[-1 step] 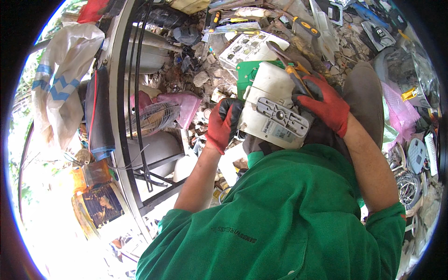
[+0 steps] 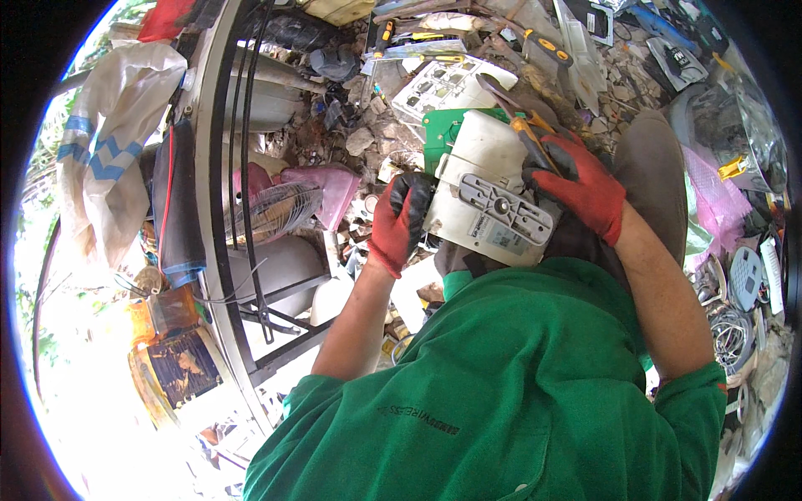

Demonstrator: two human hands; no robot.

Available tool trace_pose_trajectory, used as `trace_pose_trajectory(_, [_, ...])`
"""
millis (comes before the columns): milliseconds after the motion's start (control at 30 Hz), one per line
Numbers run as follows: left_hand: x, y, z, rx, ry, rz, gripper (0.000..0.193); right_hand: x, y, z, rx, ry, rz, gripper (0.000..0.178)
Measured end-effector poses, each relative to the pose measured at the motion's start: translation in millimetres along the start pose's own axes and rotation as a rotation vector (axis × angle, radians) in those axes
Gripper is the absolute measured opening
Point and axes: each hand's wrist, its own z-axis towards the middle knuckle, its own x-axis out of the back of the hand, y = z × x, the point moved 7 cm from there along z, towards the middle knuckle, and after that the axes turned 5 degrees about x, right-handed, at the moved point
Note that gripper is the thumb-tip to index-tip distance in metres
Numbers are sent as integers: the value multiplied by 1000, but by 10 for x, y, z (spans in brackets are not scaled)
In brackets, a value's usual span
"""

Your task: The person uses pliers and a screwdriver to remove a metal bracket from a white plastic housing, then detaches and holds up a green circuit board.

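Observation:
A white plastic device housing (image 2: 480, 150) lies over my lap, with a grey mounting bracket (image 2: 505, 209) and a label on its upper face. Beyond its far left edge a green circuit board (image 2: 439, 138) sticks out. My left hand (image 2: 401, 219), in a red glove with black palm and fingers, is closed at the housing's left edge; its fingertips are partly hidden. My right hand (image 2: 586, 185), gloved alike, grips a pair of pliers (image 2: 520, 123) with orange-and-black handles above the housing's right side. Their grey jaws point to the far left, past the housing.
A metal frame (image 2: 213, 167) stands on my left, with a wire fan guard (image 2: 280, 209) and pink plastic beside it. Ahead lie a white panel (image 2: 451, 83), a yellow-and-black tool (image 2: 547, 48) and rubble. Plastic bags (image 2: 718, 200) and coiled wire (image 2: 733, 342) lie at right.
My left hand's fingers and the housing's left edge have shifted very slightly to the left. My right hand and the pliers look the same.

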Motion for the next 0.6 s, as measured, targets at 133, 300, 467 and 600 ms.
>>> trace_pose_trajectory(133, [-14, 51, -46, -39, -22, -41, 24, 3, -19, 17, 8, -26, 21, 71])
trace_pose_trajectory(300, [7, 34, -30, -34, -19, 48, 23, 8, 68, -2, 20, 66, -39, 72])
trace_pose_trajectory(467, [91, -109, 15, -45, -19, 139, 23, 21, -46, 18, 80, 52, 20, 71])
trace_pose_trajectory(600, [-52, 45, 6, -39, 22, -57, 21, 23, -46, 20, 89, 43, 33, 70])
